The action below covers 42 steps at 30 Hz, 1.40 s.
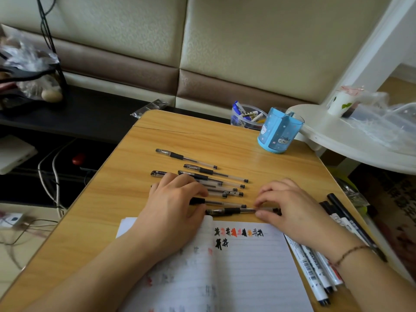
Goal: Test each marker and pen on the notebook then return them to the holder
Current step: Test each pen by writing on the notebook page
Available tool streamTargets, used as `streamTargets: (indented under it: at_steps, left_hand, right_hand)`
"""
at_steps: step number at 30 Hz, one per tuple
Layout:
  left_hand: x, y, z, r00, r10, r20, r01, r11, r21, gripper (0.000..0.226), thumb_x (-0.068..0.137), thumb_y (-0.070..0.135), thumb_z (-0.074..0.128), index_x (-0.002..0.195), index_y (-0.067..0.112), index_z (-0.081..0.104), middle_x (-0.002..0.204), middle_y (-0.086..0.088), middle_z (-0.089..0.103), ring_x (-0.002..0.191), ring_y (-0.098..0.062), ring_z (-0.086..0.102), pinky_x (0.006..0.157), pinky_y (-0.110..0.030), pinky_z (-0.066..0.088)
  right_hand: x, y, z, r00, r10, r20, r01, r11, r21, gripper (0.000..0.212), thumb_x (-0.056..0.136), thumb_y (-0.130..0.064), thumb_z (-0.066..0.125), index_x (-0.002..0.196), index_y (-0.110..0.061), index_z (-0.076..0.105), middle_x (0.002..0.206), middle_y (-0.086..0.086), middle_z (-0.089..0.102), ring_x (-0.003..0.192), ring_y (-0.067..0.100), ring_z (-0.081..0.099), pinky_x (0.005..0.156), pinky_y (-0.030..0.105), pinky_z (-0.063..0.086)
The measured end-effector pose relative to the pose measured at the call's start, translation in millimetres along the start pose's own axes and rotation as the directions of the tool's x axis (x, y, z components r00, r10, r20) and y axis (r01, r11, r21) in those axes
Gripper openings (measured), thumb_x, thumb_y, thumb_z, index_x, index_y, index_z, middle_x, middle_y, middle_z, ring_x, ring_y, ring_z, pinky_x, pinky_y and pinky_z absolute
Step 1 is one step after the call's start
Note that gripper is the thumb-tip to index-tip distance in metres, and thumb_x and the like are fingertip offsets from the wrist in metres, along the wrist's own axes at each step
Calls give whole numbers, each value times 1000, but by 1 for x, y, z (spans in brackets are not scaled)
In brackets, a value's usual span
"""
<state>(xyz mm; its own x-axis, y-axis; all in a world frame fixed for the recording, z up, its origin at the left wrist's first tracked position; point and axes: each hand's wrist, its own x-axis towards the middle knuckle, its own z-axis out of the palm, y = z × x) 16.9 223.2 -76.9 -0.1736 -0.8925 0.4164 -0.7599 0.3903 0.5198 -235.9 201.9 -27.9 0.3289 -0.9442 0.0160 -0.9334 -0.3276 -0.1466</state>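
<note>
On the wooden surface, a row of clear gel pens lies from the centre out toward 12 o'clock, and the nearest pen sits just above the top edge of the open notebook. The right hand pinches that pen's right end between thumb and fingertips, while the left hand lies with relaxed fingers across the pen row, its thumb close to the pen's left end; whether the thumb touches it cannot be told. The pen looks light, stiff and smooth, likely to roll on the surface, so the ribbed dark grip section near the middle seems the surest place to hold. A bundle of markers lies at 4 o'clock beside the notebook, partly under the right wrist. The blue holder stands upright at 1 o'clock, well apart from the hands.
</note>
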Motion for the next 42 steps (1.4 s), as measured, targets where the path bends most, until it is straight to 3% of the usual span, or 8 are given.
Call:
streamTargets:
  at_steps: [5, 9, 13, 16, 26, 31, 35, 42]
  left_hand:
    - [0, 2, -5, 998, 57, 35, -56, 998, -22, 46, 85, 62, 45, 110, 30, 65, 107, 15, 61, 103, -14, 51, 85, -37, 45]
    - [0, 12, -10, 982, 188, 8, -189, 980, 60, 37, 93, 52, 43, 106, 26, 65, 95, 12, 63, 91, -16, 58, 79, -41, 46]
    - [-2, 23, -18, 961, 275, -23, -276, 959, -62, 34, 100, 41, 35, 96, 19, 61, 85, 9, 56, 76, -14, 50, 69, -36, 40]
    - [-6, 31, -19, 941, 328, 82, -303, 926, -227, 23, 100, 32, 36, 98, 16, 53, 88, 6, 56, 77, -18, 51, 67, -37, 41]
    - [-9, 30, -25, 835, 479, 270, -394, 864, -314, 18, 100, 40, 43, 107, 29, 57, 69, 4, 56, 58, -18, 53, 50, -33, 40]
    - [-6, 21, -24, 880, 336, 335, -255, 931, -263, 23, 93, 48, 40, 102, 30, 50, 53, 1, 48, 48, -10, 41, 48, -28, 27]
    - [-6, 12, -20, 918, 207, 339, -205, 978, -40, 30, 77, 58, 41, 94, 35, 50, 51, 5, 50, 48, -11, 40, 50, -27, 30]
    - [-10, 22, -21, 946, 150, 286, -192, 974, 124, 43, 65, 54, 49, 106, 43, 53, 59, 13, 50, 55, -12, 42, 54, -25, 39]
  right_hand:
    - [1, -9, -7, 985, -95, -146, 90, 995, -39, 17, 81, -51, 57, 92, -42, 66, 103, -32, 54, 110, -1, 39, 99, 34, 39]
    - [-20, -32, -25, 918, -61, -393, 198, 927, 318, 15, 81, -50, 64, 85, -37, 69, 91, -24, 66, 93, 0, 60, 79, 13, 45]
    - [-38, -57, -17, 840, 165, -517, 360, 543, 759, 17, 72, -32, 80, 84, -27, 68, 75, 3, 71, 67, 17, 67, 65, 24, 56]
    - [-41, -71, -1, 938, 100, -333, 301, 247, 921, 27, 70, -38, 80, 82, -20, 64, 61, 12, 65, 56, 22, 61, 56, 27, 52]
    - [-43, -59, 10, 969, -160, -186, 230, 328, 916, 23, 85, -37, 68, 78, -19, 56, 62, 6, 66, 56, 22, 64, 55, 29, 51]
    - [-43, -54, 15, 981, 47, -191, 176, 221, 959, 23, 81, -36, 72, 80, -13, 65, 63, 17, 66, 59, 32, 65, 49, 34, 51]
    - [-39, -57, 29, 982, 120, -146, 76, 457, 886, 17, 76, -27, 74, 70, -13, 65, 59, 14, 66, 45, 15, 60, 41, 25, 46]
    - [-34, -57, 48, 928, 199, -316, 154, 566, 810, 39, 78, -13, 76, 53, -15, 47, 41, -4, 43, 38, 5, 32, 40, 17, 27]
